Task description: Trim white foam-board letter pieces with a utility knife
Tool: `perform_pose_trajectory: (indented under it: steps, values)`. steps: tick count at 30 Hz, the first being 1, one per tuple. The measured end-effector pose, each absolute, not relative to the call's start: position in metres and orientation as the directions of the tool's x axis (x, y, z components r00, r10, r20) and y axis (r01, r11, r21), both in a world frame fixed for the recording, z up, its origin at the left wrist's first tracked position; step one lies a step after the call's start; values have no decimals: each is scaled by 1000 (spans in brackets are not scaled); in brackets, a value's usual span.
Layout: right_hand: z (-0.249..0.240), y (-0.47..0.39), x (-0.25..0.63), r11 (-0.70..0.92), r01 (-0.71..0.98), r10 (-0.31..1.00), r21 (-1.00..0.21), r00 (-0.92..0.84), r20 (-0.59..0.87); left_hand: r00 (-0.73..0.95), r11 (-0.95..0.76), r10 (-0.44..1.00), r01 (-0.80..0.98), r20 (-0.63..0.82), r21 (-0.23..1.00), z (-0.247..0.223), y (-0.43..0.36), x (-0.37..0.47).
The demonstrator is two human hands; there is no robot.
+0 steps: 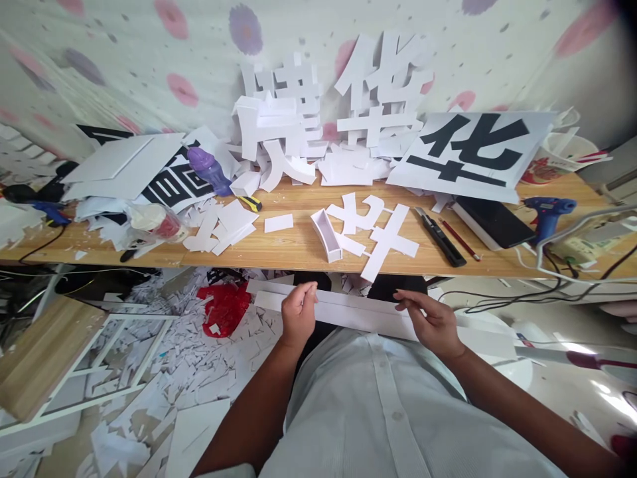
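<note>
A long white strip of board (358, 312) lies across my lap, running past both hands toward each side. My left hand (299, 312) is closed on it, thumb against bent fingers near the strip's left part. My right hand (432, 321) pinches at the strip's upper edge, thumb and forefinger close together; the exact contact is hard to see. Just beyond, on the table's front edge, stand a small open white box piece (327, 236) with curved sides and a flat white cross-shaped piece (389, 240). A white curved character piece (354, 214) lies behind them.
A utility knife (440, 237), a red pencil (460, 240) and a blue glue gun (550, 216) are at the right, with cables nearby. White built-up characters (283, 106) lean against the patterned curtain. A printed character sheet (470, 153) stands right. Paper scraps (184, 358) cover the floor at left.
</note>
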State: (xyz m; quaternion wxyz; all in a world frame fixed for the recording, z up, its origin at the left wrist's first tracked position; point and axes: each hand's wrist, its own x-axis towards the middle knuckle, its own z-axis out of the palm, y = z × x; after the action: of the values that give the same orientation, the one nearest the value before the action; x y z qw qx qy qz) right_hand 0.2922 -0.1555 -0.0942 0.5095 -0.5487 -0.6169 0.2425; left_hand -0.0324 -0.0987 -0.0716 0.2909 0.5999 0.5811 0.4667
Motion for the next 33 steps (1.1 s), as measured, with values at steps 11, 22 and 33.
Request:
perform_pose_trajectory:
  steps: [11, 22, 33]
  values:
    - [-136, -189, 329, 275, 791, 926, -547, -63, 373, 197, -298, 954, 694, 225, 655, -130, -93, -48]
    - [-146, -188, 321, 274, 845, 945, -458, -150, 290, 524, -463, 851, 727, 26, 506, -153, -50, -48]
    - [-128, -192, 292, 203, 855, 953, -477, -62, 296, 555, -467, 831, 732, -37, 495, -141, -55, -53]
